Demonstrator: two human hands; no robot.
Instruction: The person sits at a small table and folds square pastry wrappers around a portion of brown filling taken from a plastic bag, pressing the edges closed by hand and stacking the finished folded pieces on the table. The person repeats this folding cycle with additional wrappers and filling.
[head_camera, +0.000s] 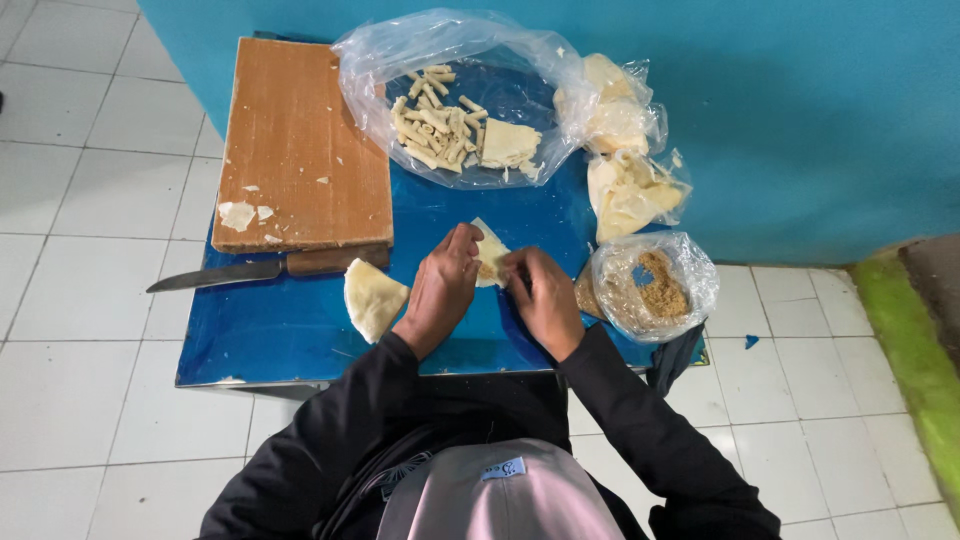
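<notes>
My left hand (442, 287) and my right hand (543, 293) both pinch a thin pale dough wrapper (490, 257) that lies on the blue table (280, 330), with a bit of brown filling on it. A second pale wrapper piece (372, 297) rests just left of my left hand. To the right of my right hand stands a clear bag of brown crumbly filling (655, 285).
A wooden cutting board (300, 140) with scraps lies at the table's left, a knife (235, 272) along its near edge. A clear bag holding several rolled pieces and folded wrappers (455, 115) sits behind. Bags of wrappers (625, 150) are at the right. White tiled floor surrounds the table.
</notes>
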